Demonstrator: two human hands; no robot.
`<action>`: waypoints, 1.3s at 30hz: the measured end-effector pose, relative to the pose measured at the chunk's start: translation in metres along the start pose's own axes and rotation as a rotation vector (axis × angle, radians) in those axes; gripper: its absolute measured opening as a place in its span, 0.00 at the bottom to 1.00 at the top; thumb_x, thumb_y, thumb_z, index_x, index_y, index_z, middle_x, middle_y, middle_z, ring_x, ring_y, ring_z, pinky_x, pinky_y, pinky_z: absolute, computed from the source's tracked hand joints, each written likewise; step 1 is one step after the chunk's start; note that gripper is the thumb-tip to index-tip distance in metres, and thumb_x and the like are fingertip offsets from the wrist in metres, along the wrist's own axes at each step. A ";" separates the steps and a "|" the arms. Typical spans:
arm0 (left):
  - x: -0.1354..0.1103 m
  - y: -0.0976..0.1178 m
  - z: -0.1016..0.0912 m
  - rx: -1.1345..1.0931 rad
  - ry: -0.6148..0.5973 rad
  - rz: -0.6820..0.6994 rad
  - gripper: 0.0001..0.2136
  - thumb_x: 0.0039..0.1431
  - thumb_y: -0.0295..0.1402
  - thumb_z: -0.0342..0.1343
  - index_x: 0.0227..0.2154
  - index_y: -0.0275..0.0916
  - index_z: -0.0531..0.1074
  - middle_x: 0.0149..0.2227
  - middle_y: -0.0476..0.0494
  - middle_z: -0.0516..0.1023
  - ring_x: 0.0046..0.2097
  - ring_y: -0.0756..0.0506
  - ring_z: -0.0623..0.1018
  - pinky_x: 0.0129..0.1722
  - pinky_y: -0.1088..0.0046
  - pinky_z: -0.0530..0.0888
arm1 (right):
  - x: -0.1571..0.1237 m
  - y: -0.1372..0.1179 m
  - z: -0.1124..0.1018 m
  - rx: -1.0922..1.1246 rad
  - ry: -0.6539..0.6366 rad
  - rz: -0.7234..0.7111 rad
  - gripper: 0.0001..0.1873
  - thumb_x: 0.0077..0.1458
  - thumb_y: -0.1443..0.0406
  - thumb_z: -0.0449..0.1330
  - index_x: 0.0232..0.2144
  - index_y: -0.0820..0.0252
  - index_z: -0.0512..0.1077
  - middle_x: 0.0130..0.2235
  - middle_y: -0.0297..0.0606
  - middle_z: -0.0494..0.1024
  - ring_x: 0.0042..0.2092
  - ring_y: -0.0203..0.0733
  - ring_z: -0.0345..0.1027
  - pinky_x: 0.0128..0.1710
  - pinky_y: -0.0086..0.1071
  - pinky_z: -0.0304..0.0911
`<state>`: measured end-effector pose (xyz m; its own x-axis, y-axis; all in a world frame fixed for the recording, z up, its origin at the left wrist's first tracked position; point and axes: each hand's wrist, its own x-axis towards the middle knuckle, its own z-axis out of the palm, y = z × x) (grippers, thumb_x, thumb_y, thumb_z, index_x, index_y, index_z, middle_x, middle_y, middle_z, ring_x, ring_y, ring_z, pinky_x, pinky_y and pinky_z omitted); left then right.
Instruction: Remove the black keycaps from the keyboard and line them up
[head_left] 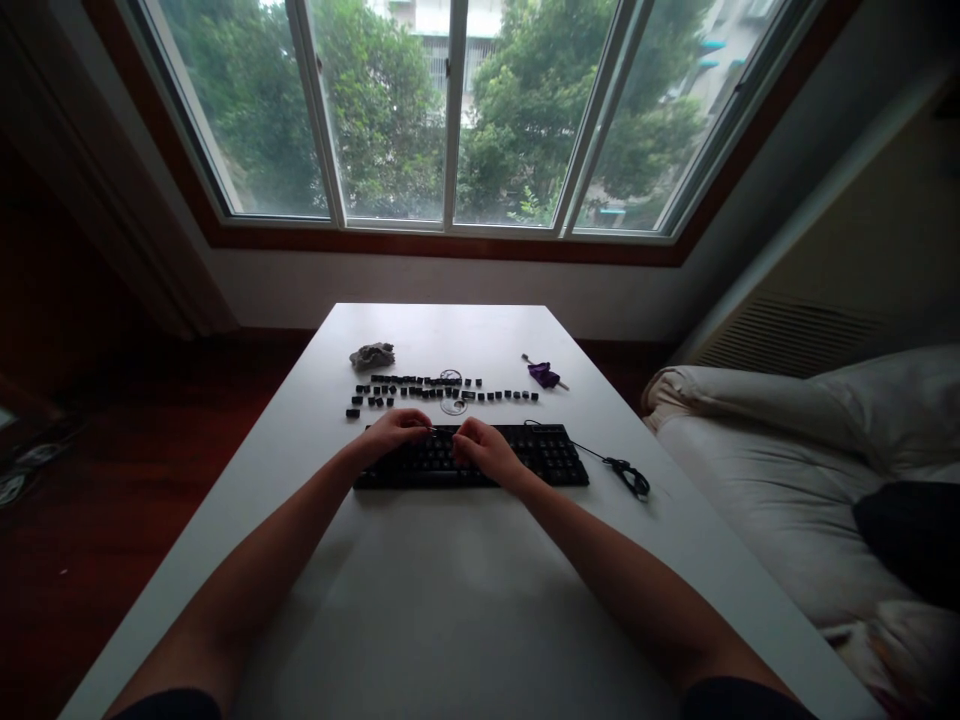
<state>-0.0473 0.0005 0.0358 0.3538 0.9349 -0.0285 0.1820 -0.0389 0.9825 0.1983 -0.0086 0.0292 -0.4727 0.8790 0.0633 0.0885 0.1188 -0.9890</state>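
Note:
A black keyboard (547,455) lies across the white table. Over its upper left part is my left hand (399,430), thumb and fingers pinched together near a thin shiny piece too small to name. My right hand (484,447) is curled closed just beside it, over the middle of the keyboard; whatever its fingers hold is hidden. Loose black keycaps (420,392) are laid out in uneven rows behind the keyboard. Among them lie two thin rings or round pieces, one of them a pale round piece (454,407).
A crumpled grey cloth (373,355) sits at the back left of the white table (420,600). A purple cloth (544,375) with a brush-like stick lies at the back right. The coiled cable (628,478) rests right of the keyboard. A pale sofa (757,480) stands along the right side.

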 end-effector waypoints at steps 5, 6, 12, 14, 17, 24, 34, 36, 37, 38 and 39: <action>-0.001 0.001 0.015 0.197 0.102 0.077 0.13 0.54 0.41 0.62 0.38 0.38 0.80 0.37 0.43 0.82 0.39 0.44 0.79 0.42 0.69 0.73 | -0.021 0.007 0.003 -0.083 0.089 -0.088 0.13 0.60 0.55 0.59 0.33 0.58 0.67 0.29 0.35 0.79 0.30 0.39 0.75 0.30 0.31 0.68; -0.002 -0.001 0.019 0.249 0.128 0.089 0.13 0.54 0.40 0.61 0.38 0.38 0.80 0.37 0.44 0.82 0.39 0.43 0.79 0.42 0.69 0.73 | -0.023 0.008 0.003 -0.115 0.101 -0.105 0.12 0.60 0.55 0.59 0.33 0.58 0.68 0.29 0.34 0.79 0.30 0.39 0.74 0.31 0.31 0.67; -0.005 -0.011 0.040 0.400 0.320 0.167 0.09 0.56 0.36 0.59 0.37 0.40 0.80 0.37 0.44 0.81 0.36 0.45 0.78 0.40 0.70 0.73 | -0.034 0.011 0.003 -0.314 0.146 -0.197 0.11 0.62 0.56 0.57 0.33 0.57 0.69 0.27 0.33 0.78 0.29 0.38 0.70 0.30 0.30 0.63; -0.006 -0.012 0.043 0.422 0.323 0.226 0.09 0.57 0.34 0.57 0.37 0.41 0.80 0.39 0.44 0.80 0.38 0.46 0.78 0.42 0.70 0.73 | -0.036 0.013 0.004 -0.336 0.167 -0.219 0.10 0.62 0.56 0.57 0.34 0.56 0.70 0.27 0.33 0.78 0.28 0.38 0.69 0.29 0.29 0.61; -0.007 -0.010 0.043 0.386 0.297 0.241 0.09 0.57 0.34 0.57 0.37 0.41 0.80 0.40 0.43 0.80 0.40 0.45 0.78 0.43 0.69 0.72 | -0.036 0.017 0.007 -0.340 0.200 -0.231 0.10 0.62 0.57 0.57 0.33 0.57 0.70 0.27 0.33 0.77 0.27 0.37 0.68 0.28 0.28 0.59; -0.008 -0.004 0.037 0.070 0.192 0.052 0.14 0.55 0.33 0.56 0.42 0.39 0.80 0.38 0.44 0.82 0.42 0.44 0.80 0.46 0.68 0.74 | -0.036 0.017 0.008 -0.347 0.240 -0.219 0.12 0.62 0.55 0.57 0.33 0.57 0.70 0.27 0.33 0.77 0.28 0.37 0.68 0.28 0.28 0.59; -0.008 -0.008 0.020 -0.179 0.107 -0.105 0.15 0.52 0.36 0.60 0.41 0.35 0.80 0.41 0.39 0.82 0.41 0.43 0.81 0.48 0.65 0.75 | -0.037 0.017 0.010 -0.494 0.231 -0.297 0.11 0.64 0.56 0.55 0.33 0.55 0.70 0.28 0.34 0.75 0.29 0.39 0.67 0.31 0.30 0.60; -0.010 -0.007 0.020 -0.189 0.117 -0.114 0.15 0.51 0.36 0.61 0.40 0.34 0.80 0.42 0.38 0.82 0.41 0.43 0.81 0.47 0.64 0.76 | -0.038 0.017 0.011 -0.554 0.231 -0.348 0.11 0.65 0.57 0.54 0.33 0.55 0.70 0.31 0.36 0.76 0.32 0.40 0.68 0.34 0.31 0.61; -0.010 -0.006 0.020 -0.192 0.126 -0.108 0.15 0.51 0.37 0.61 0.39 0.34 0.80 0.42 0.38 0.82 0.41 0.43 0.81 0.47 0.65 0.75 | -0.037 0.017 0.011 -0.580 0.229 -0.371 0.11 0.65 0.57 0.54 0.34 0.55 0.70 0.32 0.37 0.76 0.33 0.41 0.69 0.35 0.31 0.61; -0.011 -0.005 0.021 -0.192 0.136 -0.095 0.14 0.51 0.37 0.62 0.39 0.34 0.80 0.42 0.38 0.82 0.42 0.43 0.81 0.47 0.65 0.75 | -0.037 0.017 0.011 -0.602 0.226 -0.392 0.10 0.65 0.58 0.53 0.34 0.55 0.70 0.33 0.37 0.76 0.34 0.42 0.69 0.36 0.32 0.61; -0.011 -0.003 0.023 -0.192 0.147 -0.085 0.14 0.51 0.36 0.62 0.39 0.35 0.79 0.42 0.39 0.82 0.41 0.44 0.81 0.47 0.66 0.75 | -0.037 0.018 0.010 -0.623 0.220 -0.409 0.10 0.66 0.59 0.53 0.34 0.55 0.70 0.34 0.38 0.76 0.34 0.42 0.69 0.37 0.32 0.61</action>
<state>-0.0309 -0.0177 0.0286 0.2050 0.9737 -0.0995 0.0230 0.0968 0.9950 0.2083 -0.0433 0.0078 -0.3946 0.7733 0.4963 0.4522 0.6336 -0.6277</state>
